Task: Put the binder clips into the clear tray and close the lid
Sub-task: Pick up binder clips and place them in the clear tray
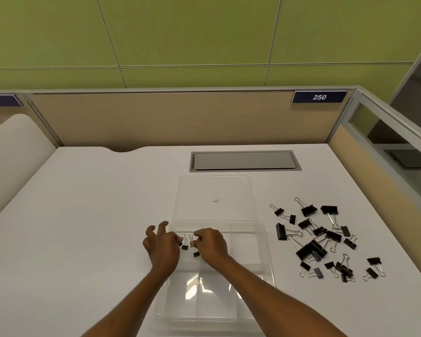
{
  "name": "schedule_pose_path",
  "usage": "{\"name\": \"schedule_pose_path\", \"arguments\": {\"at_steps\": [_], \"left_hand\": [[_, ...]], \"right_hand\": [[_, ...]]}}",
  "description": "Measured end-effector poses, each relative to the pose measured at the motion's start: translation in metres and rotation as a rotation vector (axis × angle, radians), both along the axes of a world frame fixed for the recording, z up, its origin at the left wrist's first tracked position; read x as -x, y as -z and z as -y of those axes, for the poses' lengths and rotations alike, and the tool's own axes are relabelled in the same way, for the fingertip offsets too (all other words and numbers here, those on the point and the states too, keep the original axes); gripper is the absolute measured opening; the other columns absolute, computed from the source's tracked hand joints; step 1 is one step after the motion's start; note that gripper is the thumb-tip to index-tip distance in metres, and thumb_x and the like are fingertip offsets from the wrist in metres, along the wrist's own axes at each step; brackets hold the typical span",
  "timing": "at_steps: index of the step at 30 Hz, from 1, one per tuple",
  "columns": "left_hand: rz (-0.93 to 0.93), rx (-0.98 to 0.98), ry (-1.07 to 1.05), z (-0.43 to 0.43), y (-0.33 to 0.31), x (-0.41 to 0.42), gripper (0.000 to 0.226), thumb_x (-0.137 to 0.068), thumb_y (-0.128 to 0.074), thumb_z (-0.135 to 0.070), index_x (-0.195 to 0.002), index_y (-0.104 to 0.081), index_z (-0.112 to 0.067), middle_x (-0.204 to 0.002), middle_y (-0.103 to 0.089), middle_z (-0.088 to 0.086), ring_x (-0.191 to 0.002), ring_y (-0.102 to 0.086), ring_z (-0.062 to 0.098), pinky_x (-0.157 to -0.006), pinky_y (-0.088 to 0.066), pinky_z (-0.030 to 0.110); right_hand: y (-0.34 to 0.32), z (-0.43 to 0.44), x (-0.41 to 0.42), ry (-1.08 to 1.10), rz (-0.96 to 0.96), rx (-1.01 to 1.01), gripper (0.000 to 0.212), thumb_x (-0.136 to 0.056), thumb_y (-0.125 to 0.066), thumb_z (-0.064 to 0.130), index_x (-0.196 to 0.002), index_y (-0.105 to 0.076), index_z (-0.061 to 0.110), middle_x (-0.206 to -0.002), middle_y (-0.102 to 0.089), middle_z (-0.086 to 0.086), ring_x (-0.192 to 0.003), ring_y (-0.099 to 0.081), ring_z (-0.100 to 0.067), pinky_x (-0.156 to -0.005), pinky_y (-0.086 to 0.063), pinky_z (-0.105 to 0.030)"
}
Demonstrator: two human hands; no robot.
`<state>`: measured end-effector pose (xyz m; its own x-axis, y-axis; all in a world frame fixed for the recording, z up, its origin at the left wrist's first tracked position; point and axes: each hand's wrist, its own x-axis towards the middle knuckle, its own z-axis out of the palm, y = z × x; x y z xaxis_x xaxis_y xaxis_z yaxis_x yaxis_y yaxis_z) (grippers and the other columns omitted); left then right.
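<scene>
Clear plastic tray (265, 251) is sitting on the white desk (83, 227), w/ its lid (214, 188) lying open and flat just behind it. A small pink dot (215, 200) is showing on the lid. The tray is split into compartments, and both hands are hovering over the far-left one.

L hand (161, 245) is reaching in across the tray's left edge. Its thumb & forefinger are pinching a small clip (180, 243) that's mostly hiding behind the fingertips, and the other fingers are fanning up and apart. R hand (212, 243) is sitting just beside it w/ fingers curling in, pinching the wire handles of a second clip (196, 253). That clip's black body is hanging just below the thumb.

A third clip (185, 246) is showing between the two hands, over the same compartment; can't tell whether any finger is touching it. The hands are near each other but apart.

The other binder clips (319, 242), mixed sizes, are lying in a loose scatter on the desk to the right of the tray, well apart from both hands.

Behind the lid a grey hatch (243, 161) is sitting flush in the desk. A beige partition (156, 117) w/ a blue tag (319, 97) reading 250 is standing at the back.
</scene>
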<state>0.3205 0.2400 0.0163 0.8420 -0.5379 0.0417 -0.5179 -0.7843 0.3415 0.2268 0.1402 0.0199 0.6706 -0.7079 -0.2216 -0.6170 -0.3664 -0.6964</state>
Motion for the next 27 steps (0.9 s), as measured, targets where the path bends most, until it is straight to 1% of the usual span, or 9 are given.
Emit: {"name": "schedule_pose_path", "arguments": {"at_steps": [2, 4, 6, 9, 12, 16, 22, 27], "left_hand": [[0.017, -0.016, 0.048, -0.001, 0.001, -0.001, 0.017, -0.076, -0.072, -0.013, -0.06, -0.071, -0.019, -0.137, -0.051, 0.004, -0.127, -0.03, 0.039, -0.087, -0.029, 0.048], [0.032, -0.026, 0.092, -0.001, 0.002, -0.002, 0.015, -0.073, -0.075, -0.012, -0.062, -0.071, -0.021, -0.141, -0.048, 0.004, -0.13, -0.028, 0.039, -0.085, -0.03, 0.046], [0.035, -0.006, 0.102, 0.002, 0.002, -0.001, 0.014, -0.071, -0.075, -0.01, -0.068, -0.071, -0.023, -0.141, -0.047, 0.004, -0.129, -0.028, 0.039, -0.084, -0.03, 0.046], [0.038, 0.016, 0.099, 0.011, 0.001, 0.003, 0.011, -0.077, -0.072, -0.014, -0.082, -0.072, -0.024, -0.142, -0.045, 0.006, -0.129, -0.026, 0.038, -0.089, -0.029, 0.047], [0.053, 0.052, 0.123, 0.027, -0.001, 0.01, 0.008, -0.083, -0.068, -0.02, -0.09, -0.072, -0.021, -0.139, -0.048, 0.009, -0.126, -0.029, 0.038, -0.091, -0.029, 0.049], [0.081, 0.087, 0.212, 0.054, -0.004, 0.031, 0.012, -0.083, -0.069, -0.022, -0.093, -0.072, -0.017, -0.134, -0.052, 0.012, -0.123, -0.034, 0.037, -0.091, -0.032, 0.05], [0.104, 0.084, 0.363, 0.101, -0.006, 0.075, 0.015, -0.078, -0.073, -0.023, -0.092, -0.071, -0.017, -0.129, -0.056, 0.013, -0.119, -0.039, 0.04, -0.086, -0.035, 0.053], [0.109, 0.076, 0.462, 0.136, -0.006, 0.115, 0.018, -0.078, -0.074, -0.026, -0.094, -0.072, -0.018, -0.127, -0.058, 0.013, -0.119, -0.039, 0.04, -0.086, -0.036, 0.052]], "right_hand": [[0.001, -0.001, -0.002, -0.019, -0.006, 0.015, 0.035, -0.085, -0.067, 0.03, -0.118, -0.064, 0.019, -0.11, -0.071, 0.0, -0.106, -0.062, -0.019, -0.08, -0.043, -0.025], [0.001, 0.0, -0.003, -0.027, 0.011, 0.023, 0.037, -0.086, -0.066, 0.028, -0.121, -0.062, 0.017, -0.108, -0.071, 0.0, -0.106, -0.063, -0.019, -0.085, -0.047, -0.027], [-0.001, 0.003, -0.002, -0.025, 0.046, 0.032, 0.037, -0.086, -0.067, 0.028, -0.12, -0.062, 0.016, -0.109, -0.071, -0.002, -0.105, -0.063, -0.018, -0.086, -0.047, -0.028], [-0.005, 0.008, 0.005, -0.008, 0.126, 0.043, 0.034, -0.085, -0.068, 0.026, -0.117, -0.065, 0.014, -0.107, -0.071, -0.002, -0.102, -0.063, -0.018, -0.083, -0.046, -0.025], [-0.011, 0.016, 0.018, 0.035, 0.186, 0.04, 0.032, -0.083, -0.07, 0.025, -0.114, -0.067, 0.014, -0.105, -0.071, -0.002, -0.099, -0.063, -0.016, -0.086, -0.048, -0.026], [-0.016, 0.035, 0.044, 0.111, 0.218, 0.042, 0.031, -0.081, -0.071, 0.026, -0.11, -0.068, 0.015, -0.1, -0.07, 0.001, -0.093, -0.063, -0.013, -0.086, -0.051, -0.029], [-0.019, 0.069, 0.097, 0.225, 0.218, 0.061, 0.029, -0.082, -0.071, 0.025, -0.109, -0.069, 0.015, -0.1, -0.07, 0.0, -0.091, -0.063, -0.012, -0.082, -0.05, -0.024], [-0.018, 0.094, 0.147, 0.3, 0.181, 0.055, 0.029, -0.084, -0.069, 0.024, -0.112, -0.067, 0.014, -0.1, -0.069, 0.0, -0.088, -0.062, -0.011, -0.081, -0.052, -0.028]]}}
